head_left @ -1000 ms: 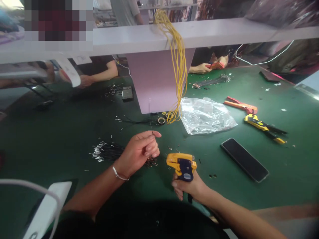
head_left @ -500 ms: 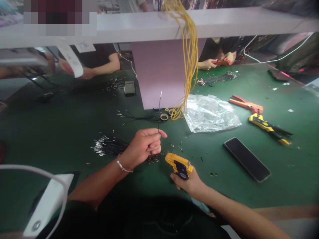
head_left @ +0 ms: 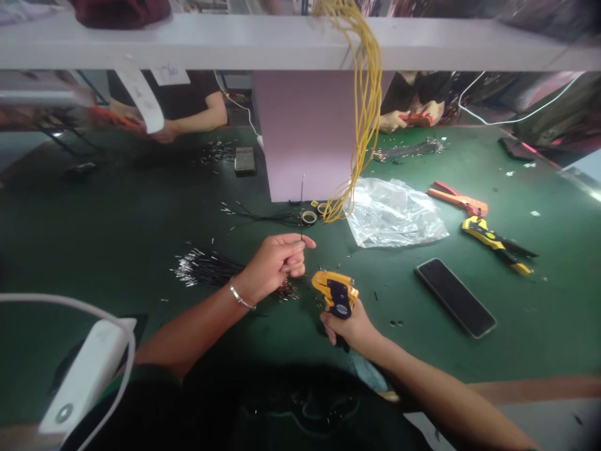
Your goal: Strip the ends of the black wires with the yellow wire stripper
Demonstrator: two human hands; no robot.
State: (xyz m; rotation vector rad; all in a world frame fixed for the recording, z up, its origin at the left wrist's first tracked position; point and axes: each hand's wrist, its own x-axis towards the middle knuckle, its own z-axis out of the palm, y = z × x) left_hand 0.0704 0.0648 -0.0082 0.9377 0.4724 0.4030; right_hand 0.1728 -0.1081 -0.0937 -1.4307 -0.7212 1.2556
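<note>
Between the thumb and fingers of my left hand (head_left: pixel 280 260) is a thin black wire (head_left: pixel 302 207), its silvery tip pointing up and away. The wire's lower end shows as a fine line toward the jaws of a yellow and black wire stripper (head_left: pixel 335 291). Wrapped round the handles of that stripper is my right hand (head_left: pixel 352 329). Whether the jaws touch the wire cannot be made out. Under and left of my left wrist lies a bundle of black wires (head_left: pixel 211 268) with metal-tipped ends. Several small scraps are scattered near the stripper.
On the green table (head_left: pixel 291 338) are a phone (head_left: pixel 455 297), yellow-black cutters (head_left: pixel 498 244), orange-handled pliers (head_left: pixel 457 199), a plastic bag (head_left: pixel 394 213) and a tape roll (head_left: pixel 308 218). Yellow wires (head_left: pixel 369 94) hang from the white shelf (head_left: pixel 211 41). Co-workers' hands (head_left: pixel 413 119) work across the table.
My view has shifted slightly. The stripper in my right hand has moved a little up and tilted more upright. My left hand still pinches the wire.
</note>
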